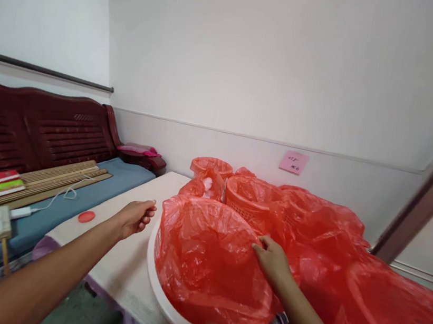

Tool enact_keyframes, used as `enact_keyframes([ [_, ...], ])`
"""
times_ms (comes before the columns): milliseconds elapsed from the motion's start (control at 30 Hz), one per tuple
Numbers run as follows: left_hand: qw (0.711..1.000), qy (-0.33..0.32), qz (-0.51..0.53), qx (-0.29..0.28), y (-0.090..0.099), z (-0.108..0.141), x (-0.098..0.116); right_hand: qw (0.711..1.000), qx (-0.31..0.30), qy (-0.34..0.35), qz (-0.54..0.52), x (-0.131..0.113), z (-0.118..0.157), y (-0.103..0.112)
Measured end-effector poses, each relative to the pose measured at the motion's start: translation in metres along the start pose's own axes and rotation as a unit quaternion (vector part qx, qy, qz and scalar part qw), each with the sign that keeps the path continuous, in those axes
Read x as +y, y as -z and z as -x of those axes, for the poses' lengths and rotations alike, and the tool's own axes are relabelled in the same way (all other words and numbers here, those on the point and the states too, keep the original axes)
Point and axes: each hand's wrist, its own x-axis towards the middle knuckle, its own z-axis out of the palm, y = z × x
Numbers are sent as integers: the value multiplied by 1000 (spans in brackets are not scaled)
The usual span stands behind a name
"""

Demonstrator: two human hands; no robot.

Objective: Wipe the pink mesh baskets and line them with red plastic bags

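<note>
So my right hand (272,261) has a pinch on the right edge of a red plastic bag (221,247), while my left hand (137,219) is loosely curled just beside the bag's far left edge, not touching it and holding nothing I can see. The bag sits inside a round white tub (158,282), near centre on the table. I'd call this the spreading-the-liner step, and imo the next move calls for a left-hand grip on that loose edge, then pulling it evenly over the rim. The film's super thin, shiny, see-through and crinkly, so I'd guess it could slip or tear; the tub rim looks smooth and stiff. Far side, there's a perforated plastic basket (248,206) with similar crumpled film in it. Under it all is a cream tablecloth (124,256), with a flat red disc (86,216) to the left, then a slatted, glossy wooden sofa (62,120).
</note>
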Motion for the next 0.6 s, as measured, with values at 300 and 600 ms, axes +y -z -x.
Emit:
enact_keyframes([
  [300,992,-75,-99,28,-22,20,16,1000,6,-5,-10,2,1,-5],
  [600,999,1,27,-27,-10,29,16,999,9,-13,-39,8,5,-4],
])
